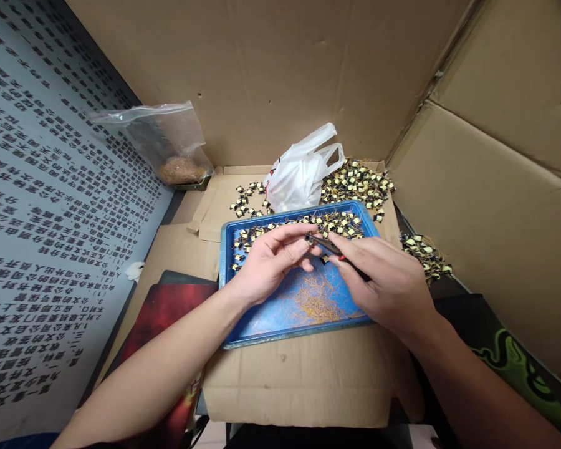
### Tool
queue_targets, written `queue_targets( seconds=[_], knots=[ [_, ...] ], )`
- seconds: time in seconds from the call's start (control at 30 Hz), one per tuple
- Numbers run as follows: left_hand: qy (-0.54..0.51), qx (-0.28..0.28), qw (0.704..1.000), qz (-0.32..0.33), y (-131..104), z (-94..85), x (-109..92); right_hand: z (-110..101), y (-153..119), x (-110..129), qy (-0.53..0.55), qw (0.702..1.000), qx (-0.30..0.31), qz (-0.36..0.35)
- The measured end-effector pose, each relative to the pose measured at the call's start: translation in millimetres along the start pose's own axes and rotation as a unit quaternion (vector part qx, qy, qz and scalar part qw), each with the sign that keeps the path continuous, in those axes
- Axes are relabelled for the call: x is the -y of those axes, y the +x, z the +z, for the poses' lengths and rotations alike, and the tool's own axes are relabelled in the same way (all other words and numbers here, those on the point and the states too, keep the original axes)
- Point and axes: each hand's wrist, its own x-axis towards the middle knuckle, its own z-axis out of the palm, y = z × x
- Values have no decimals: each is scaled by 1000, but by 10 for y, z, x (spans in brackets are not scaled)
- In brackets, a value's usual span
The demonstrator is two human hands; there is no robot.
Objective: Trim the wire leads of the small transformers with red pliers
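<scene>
Above the blue tray [262, 337], my left hand [273, 259] pinches a small coil [308, 238] between thumb and fingertips. My right hand [383, 277] is closed around wire cutters [330, 246] with dark jaws and a bit of red on the handle. The tips of the cutters meet the coil, though my fingers partly hide the contact. Below the hands, a heap of short copper-coloured wire clippings [318, 299] lies on the tray floor. Several black coils with yellow tape [343, 223] line the tray's far side.
Behind the tray stands a white plastic bag [299, 174], with a pile of coils [358, 181] to its right. More coils [425, 257] lie right of the tray. A clear zip bag [180, 159] sits back left. Cardboard walls [271, 81] enclose the back and right.
</scene>
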Motion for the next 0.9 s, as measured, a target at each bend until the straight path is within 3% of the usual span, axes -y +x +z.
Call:
queue_targets(
  seconds=[0.37,0.7,0.9],
  knots=[
    [51,-12,999,-12,-12,-26,5,23,10,35,27,1000,9,2],
    [-22,-25,999,-40,-24,38,-24,-18,12,51,53,998,7,15],
    [-63,-57,996,-16,10,31,-82,-9,3,27,48,998,-11,29]
  ],
)
